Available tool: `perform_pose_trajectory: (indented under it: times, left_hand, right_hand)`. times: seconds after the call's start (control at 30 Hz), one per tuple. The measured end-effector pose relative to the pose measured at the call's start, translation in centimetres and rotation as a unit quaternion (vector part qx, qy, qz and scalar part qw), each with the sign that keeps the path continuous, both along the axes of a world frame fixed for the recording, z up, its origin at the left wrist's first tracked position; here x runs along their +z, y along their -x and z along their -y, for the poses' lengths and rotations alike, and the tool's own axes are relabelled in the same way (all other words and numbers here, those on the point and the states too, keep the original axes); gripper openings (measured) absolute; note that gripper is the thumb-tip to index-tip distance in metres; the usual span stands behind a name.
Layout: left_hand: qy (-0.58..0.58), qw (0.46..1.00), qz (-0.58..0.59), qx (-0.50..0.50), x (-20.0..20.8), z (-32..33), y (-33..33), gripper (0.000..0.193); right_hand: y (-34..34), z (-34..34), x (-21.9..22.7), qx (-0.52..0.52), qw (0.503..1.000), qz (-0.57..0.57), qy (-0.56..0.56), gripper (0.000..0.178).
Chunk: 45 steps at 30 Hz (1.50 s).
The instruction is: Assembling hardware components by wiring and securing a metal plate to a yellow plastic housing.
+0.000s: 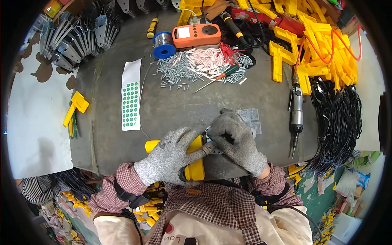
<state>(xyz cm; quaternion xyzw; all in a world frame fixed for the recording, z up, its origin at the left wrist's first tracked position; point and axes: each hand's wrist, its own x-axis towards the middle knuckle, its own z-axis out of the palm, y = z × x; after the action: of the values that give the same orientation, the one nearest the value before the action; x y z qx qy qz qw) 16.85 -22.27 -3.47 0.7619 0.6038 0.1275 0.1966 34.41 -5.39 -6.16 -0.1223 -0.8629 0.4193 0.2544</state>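
Note:
Both my hands wear grey work gloves and work near the front edge of the table. My left hand (171, 155) lies over a T-shaped yellow plastic part (197, 169), holding it down with fingers spread across it. Its thumb reaches the edge of a small metal plate with holes (216, 152), next to the yellow part. My right hand (236, 141) is closed in a pinch above that plate, and its curled fingers hide whatever is between them. Beside it on the table lie small clear plastic sheets or pouches (250, 116).
Screws and pink sleeves (204, 63) lie in a pile with a screwdriver (228, 72). Behind are a solder spool (164, 45) and an orange meter (197, 36). A sticker sheet (131, 98) lies left; an air driver (297, 110), black cables (337, 126) and yellow parts (322, 45) lie right.

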Motion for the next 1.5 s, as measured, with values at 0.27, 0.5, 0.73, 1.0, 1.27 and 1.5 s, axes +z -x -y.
perform_pose_trajectory:
  times: [0.27, 0.5, 0.73, 1.0, 1.27, 1.5]
  left_hand:
    - [-0.030, 0.999, 0.037, -0.001, -0.7, 0.4, 0.0, 0.099]
    - [-0.036, 0.999, 0.026, 0.002, -1.2, 0.3, -0.3, 0.103]
    - [-0.058, 0.998, -0.026, 0.006, -0.6, 0.1, -1.1, 0.096]
    - [-0.051, 0.997, -0.062, 0.017, -0.7, 0.2, -1.2, 0.087]
    - [-0.035, 0.997, -0.070, 0.010, -0.7, 0.4, -1.2, 0.093]
    - [-0.019, 0.999, -0.029, 0.026, -0.4, -0.2, -1.2, 0.108]
  right_hand:
    - [-0.1, 1.7, -0.6, -0.010, 0.997, -0.026, -0.068, 0.031]
    - [-0.3, 2.0, -0.8, -0.035, 0.996, -0.018, -0.085, 0.038]
    - [-1.0, 2.7, 1.2, -0.028, 0.997, 0.044, -0.055, 0.049]
    - [2.4, -11.6, 1.9, -0.161, 0.956, 0.185, -0.163, 0.035]
    - [3.9, -14.4, 1.3, -0.159, 0.954, 0.196, -0.160, 0.023]
    - [4.0, -14.1, 2.5, -0.198, 0.948, 0.166, -0.185, 0.021]
